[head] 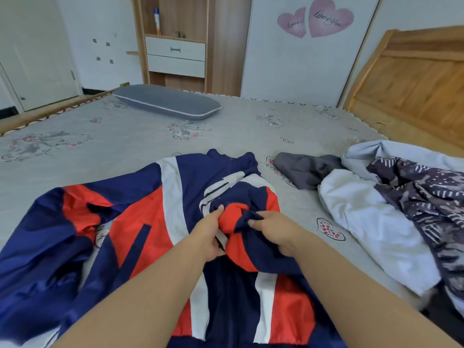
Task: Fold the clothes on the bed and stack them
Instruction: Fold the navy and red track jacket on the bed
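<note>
**Jacket on bed, both hands gripping it**

- Jacket [155, 217]: navy, red and white; spread across the near part of the bed, collar toward the far side, one sleeve flung out to the left. Fabric bunched at the middle.
- Left hand [208, 233]: fingers curled round the bunched red and navy fabric, thumb up against it.
- Right hand [272, 228]: just beside the left, grasping the same bunch from the other side.
- Quilt [381, 222]: pale cover with a dark patterned side, heaped at the right edge of the bed, apart from the jacket.
- Grey garment [305, 170]: crumpled, lying between the jacket's collar and the quilt, touching the quilt.
- Bed [120, 136]: grey sheet with printed flowers and hearts.
- Pillow [167, 101]: grey with white piping, flat at the far edge of the bed.
- Headboard [416, 81]: wood, at the far right.
- Shelf unit [175, 46]: wood with two white drawers, behind the pillow; a bottle [157, 21] stands upright on its shelf.
- Heart stickers [316, 20]: two, pink, on the white wall panel.
</note>
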